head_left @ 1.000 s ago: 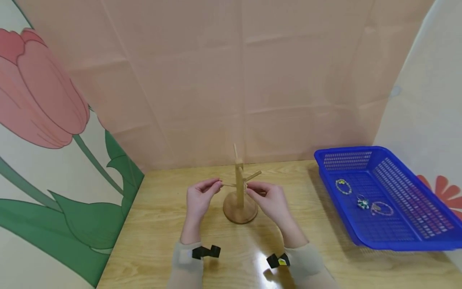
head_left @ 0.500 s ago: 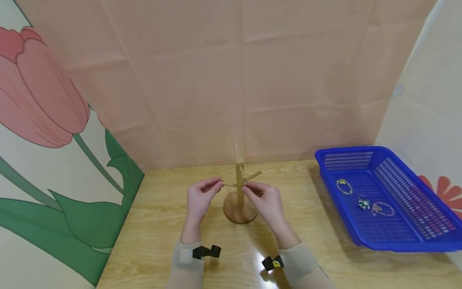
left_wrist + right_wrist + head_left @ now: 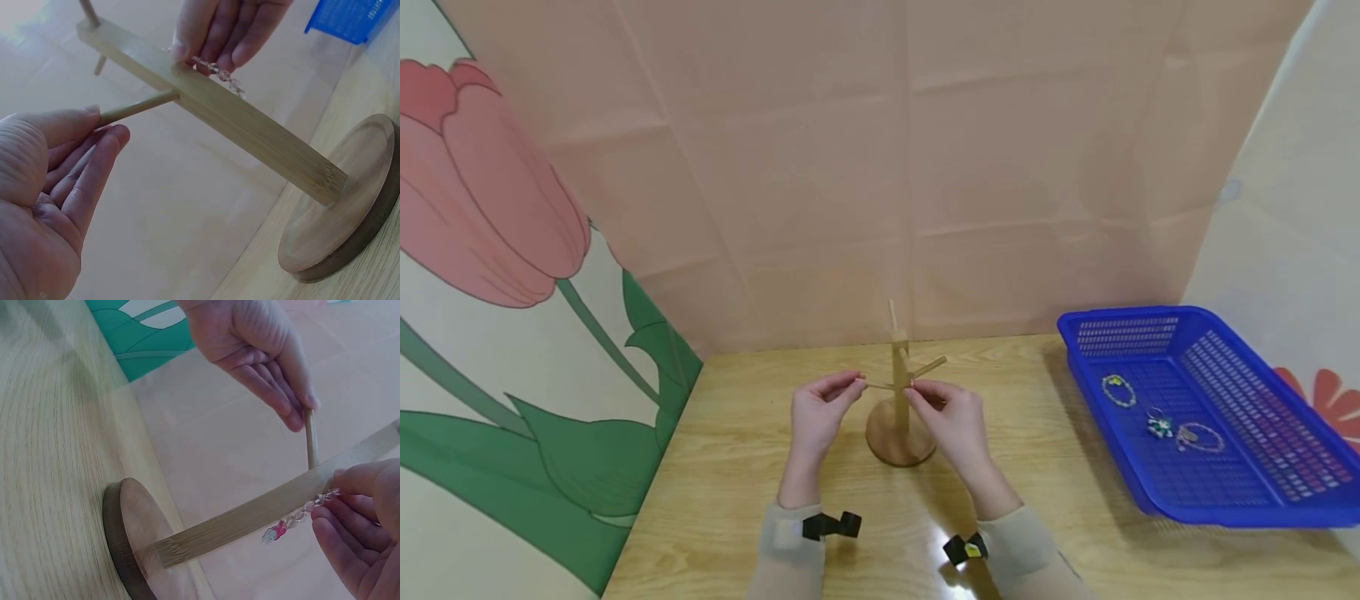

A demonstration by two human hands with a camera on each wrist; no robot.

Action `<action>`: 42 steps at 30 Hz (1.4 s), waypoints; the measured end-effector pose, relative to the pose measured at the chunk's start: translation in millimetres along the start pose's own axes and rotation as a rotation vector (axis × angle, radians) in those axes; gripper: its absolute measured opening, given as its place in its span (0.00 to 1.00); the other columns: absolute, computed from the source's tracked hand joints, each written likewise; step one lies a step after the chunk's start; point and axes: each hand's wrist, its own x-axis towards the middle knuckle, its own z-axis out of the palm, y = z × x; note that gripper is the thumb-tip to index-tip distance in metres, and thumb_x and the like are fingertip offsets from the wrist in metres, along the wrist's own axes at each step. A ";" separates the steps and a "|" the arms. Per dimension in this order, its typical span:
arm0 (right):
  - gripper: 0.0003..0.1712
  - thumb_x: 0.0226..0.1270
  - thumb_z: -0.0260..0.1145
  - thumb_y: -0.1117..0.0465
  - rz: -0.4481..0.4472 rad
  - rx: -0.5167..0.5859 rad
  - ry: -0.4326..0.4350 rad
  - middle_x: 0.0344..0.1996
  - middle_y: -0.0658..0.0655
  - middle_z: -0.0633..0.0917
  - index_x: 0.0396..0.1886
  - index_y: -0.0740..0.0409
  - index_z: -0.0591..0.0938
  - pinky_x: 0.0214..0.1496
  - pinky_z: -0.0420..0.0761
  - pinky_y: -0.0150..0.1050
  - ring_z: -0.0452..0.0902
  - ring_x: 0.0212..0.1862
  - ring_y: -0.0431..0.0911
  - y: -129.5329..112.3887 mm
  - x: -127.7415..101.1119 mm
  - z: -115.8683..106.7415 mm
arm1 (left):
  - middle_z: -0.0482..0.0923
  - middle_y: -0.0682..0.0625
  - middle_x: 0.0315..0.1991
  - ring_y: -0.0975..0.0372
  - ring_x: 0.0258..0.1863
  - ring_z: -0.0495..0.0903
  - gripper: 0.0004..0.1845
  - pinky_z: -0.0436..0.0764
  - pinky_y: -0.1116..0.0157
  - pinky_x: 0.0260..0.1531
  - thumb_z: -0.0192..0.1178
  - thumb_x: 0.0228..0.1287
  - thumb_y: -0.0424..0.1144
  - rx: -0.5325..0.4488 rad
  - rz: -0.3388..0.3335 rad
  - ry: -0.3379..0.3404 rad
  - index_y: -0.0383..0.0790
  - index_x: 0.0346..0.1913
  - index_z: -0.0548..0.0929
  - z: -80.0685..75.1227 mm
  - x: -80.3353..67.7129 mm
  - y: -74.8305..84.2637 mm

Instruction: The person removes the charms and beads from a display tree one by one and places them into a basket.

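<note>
A wooden stand with an upright post [image 3: 262,140], thin side pegs and a round base [image 3: 340,209] stands on the table. My left hand [image 3: 820,417] pinches the end of one peg [image 3: 140,107] between thumb and fingers, on the post's left side. On the other side, my right hand [image 3: 958,425] pinches a string of clear beads [image 3: 300,515], a bracelet by its look, right against the post. A pink bead [image 3: 279,530] and a pale charm [image 3: 270,536] hang at its lower end. The part of the bracelet inside my right fingers is hidden.
A blue plastic basket [image 3: 1206,479] sits at the right of the wooden table [image 3: 722,475]. In it lie a yellow-green bracelet [image 3: 1115,381], a green-and-white trinket with a ring [image 3: 1160,428] and a pinkish bracelet [image 3: 1186,437]. Another peg [image 3: 931,366] sticks out rightward above my right hand.
My right hand has shifted a little left with the bracelet, up against the post, and then stayed nearly still. My left hand keeps its pinch on the peg.
</note>
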 end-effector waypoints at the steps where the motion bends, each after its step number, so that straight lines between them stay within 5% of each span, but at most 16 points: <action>1: 0.07 0.71 0.78 0.61 -0.001 -0.003 0.002 0.38 0.54 0.93 0.43 0.60 0.94 0.40 0.92 0.36 0.90 0.39 0.45 0.4 0.6 -0.4 | 0.91 0.36 0.44 0.60 0.40 0.92 0.11 0.93 0.64 0.44 0.75 0.65 0.26 -0.002 0.002 0.000 0.23 0.48 0.90 0.4 0.5 -0.3; 31: 0.05 0.68 0.80 0.64 0.010 0.082 0.084 0.35 0.56 0.93 0.40 0.61 0.94 0.35 0.88 0.25 0.90 0.36 0.47 -4.0 0.9 -14.0 | 0.91 0.36 0.44 0.59 0.40 0.92 0.09 0.93 0.64 0.44 0.76 0.65 0.28 -0.005 -0.005 0.019 0.27 0.46 0.92 0.0 -1.5 -0.5; 42: 0.06 0.68 0.80 0.62 -0.007 0.038 0.089 0.35 0.55 0.93 0.40 0.60 0.94 0.35 0.88 0.25 0.91 0.36 0.46 -0.9 3.7 -15.4 | 0.91 0.37 0.44 0.57 0.41 0.92 0.08 0.93 0.62 0.45 0.75 0.66 0.28 0.017 -0.001 0.017 0.29 0.46 0.92 0.0 -1.2 0.9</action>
